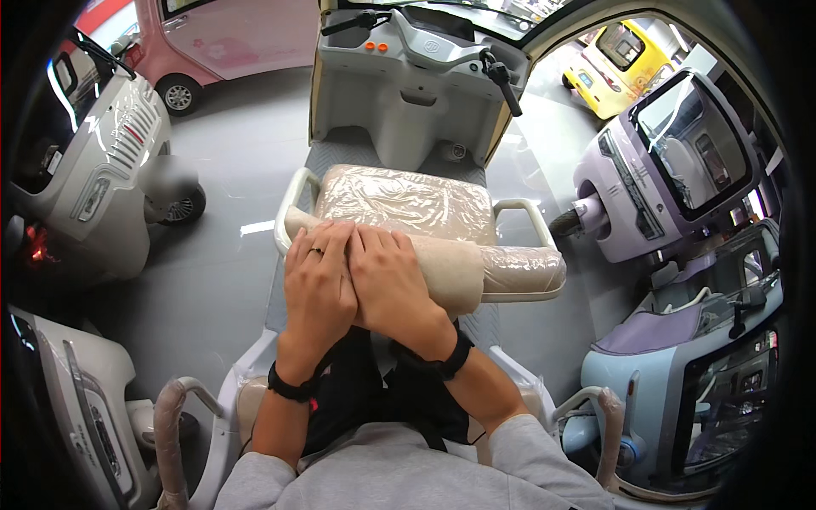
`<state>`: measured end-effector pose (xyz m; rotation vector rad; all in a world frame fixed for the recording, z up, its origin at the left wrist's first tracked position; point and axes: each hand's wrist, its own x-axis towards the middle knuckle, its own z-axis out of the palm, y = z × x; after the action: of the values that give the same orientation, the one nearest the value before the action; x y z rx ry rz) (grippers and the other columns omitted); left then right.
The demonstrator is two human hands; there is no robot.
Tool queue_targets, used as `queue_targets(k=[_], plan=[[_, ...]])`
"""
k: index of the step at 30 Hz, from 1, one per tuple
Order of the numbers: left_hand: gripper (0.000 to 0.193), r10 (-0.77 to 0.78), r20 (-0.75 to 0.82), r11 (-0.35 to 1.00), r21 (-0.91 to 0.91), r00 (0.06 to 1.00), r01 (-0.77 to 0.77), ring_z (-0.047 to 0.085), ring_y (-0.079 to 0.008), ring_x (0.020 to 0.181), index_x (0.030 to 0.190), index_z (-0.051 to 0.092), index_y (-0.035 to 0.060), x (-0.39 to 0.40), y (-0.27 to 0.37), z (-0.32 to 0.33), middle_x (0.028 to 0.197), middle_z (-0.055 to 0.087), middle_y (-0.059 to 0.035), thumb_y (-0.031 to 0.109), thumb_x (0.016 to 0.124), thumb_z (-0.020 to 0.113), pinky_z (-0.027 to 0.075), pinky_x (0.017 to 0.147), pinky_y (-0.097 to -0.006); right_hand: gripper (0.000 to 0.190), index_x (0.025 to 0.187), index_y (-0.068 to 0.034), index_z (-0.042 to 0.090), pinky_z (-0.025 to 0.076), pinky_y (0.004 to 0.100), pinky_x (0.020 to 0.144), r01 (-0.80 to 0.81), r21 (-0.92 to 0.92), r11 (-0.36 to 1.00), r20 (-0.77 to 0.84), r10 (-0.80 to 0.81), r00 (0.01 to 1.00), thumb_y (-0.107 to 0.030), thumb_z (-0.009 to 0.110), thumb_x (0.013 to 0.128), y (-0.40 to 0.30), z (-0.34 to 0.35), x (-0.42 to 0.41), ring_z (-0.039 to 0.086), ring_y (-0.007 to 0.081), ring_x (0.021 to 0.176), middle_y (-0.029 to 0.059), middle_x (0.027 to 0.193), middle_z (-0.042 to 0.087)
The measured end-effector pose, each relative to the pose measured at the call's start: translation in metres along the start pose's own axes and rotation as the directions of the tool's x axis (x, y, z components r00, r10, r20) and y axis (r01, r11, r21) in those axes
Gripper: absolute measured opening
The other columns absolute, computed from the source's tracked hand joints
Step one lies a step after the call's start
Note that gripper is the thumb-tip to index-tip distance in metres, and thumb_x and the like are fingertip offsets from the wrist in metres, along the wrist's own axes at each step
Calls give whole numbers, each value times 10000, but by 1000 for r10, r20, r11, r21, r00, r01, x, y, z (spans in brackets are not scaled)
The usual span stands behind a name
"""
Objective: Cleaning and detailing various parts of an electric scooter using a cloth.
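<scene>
My left hand (320, 274) and my right hand (390, 271) lie side by side, palms down, on a beige cloth (452, 271) draped over the padded backrest of the front seat. The left hand wears a ring, and each wrist has a black band. To the right, the backrest's bare end (526, 268) shows its clear plastic wrap. Beyond it is the plastic-wrapped seat cushion (405, 197), between two pale armrests (519, 207). My fingers rest together over the cloth's top; whether they grip it is hidden.
Ahead stands the grey dashboard (417, 95) with handlebars (503, 83). Plastic-wrapped rear armrests (171, 433) flank me. Small vehicles stand around: a white one (95, 159) at left, a pink one (242, 38), a yellow one (612, 70), a lilac one (625, 178) and a light blue one (644, 382).
</scene>
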<state>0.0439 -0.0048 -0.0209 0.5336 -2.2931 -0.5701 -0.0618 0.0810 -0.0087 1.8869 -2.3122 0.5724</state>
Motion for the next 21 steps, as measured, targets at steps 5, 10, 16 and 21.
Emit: queue_targets(k=[5,10,16,21], plan=[[437,18,25,999,37,1000,-19,563,-393,1294,1313,621,23,4,1,5,1276,665,-195,98,904,487,289,1198,-525,605,1219,67,599,414,404,953,67,121,990,42,-73,996,-273,722,734,13,-1,0,579,289,1086,163,1104,619],[458,69,9,982,175,998,-70,574,-372,1284,1308,632,27,-1,21,15,1296,661,-165,145,878,526,290,1195,-559,573,1234,77,602,409,399,989,97,36,995,-132,-91,987,-227,693,758,22,-8,-20,577,306,1141,177,1142,627],[491,148,99,973,164,984,-163,588,-356,1271,1333,619,32,2,63,52,1293,664,-174,168,864,562,325,1176,-547,593,1269,85,598,373,433,1103,-14,13,1000,-133,16,991,-189,697,752,60,-32,-64,554,336,1272,210,1251,624],[487,215,126,969,93,968,-227,597,-332,1264,1347,607,28,5,114,100,1308,661,-167,168,884,552,366,1151,-505,646,1322,99,585,331,472,1181,-150,-32,988,-172,142,975,-195,696,757,102,-56,-113,538,342,1343,237,1355,615]])
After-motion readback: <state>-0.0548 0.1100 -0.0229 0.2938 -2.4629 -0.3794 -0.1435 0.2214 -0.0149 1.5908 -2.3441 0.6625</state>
